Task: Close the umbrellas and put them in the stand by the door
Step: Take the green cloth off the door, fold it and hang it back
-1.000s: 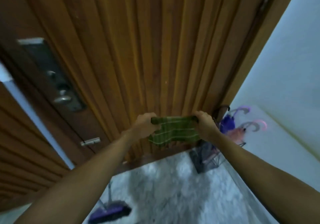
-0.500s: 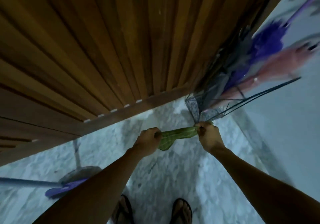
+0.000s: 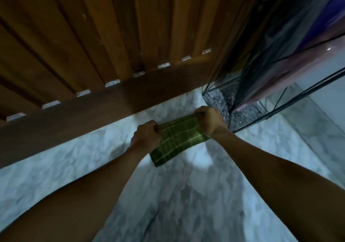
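A green checked cloth hangs spread flat between my two hands, low over the marble floor. My left hand grips its left upper corner and my right hand grips its right upper corner. Just right of my right hand stands a black wire umbrella stand in the corner by the door. Closed umbrellas lean in it: a black one, a pink one and a purple one.
The slatted wooden door fills the upper left, its bottom rail meeting the grey marble floor. A pale wall rises at the right behind the stand.
The view has dropped closer to the floor and the stand. The cloth, bunched between my hands half a second ago, is now spread out flat and lower.
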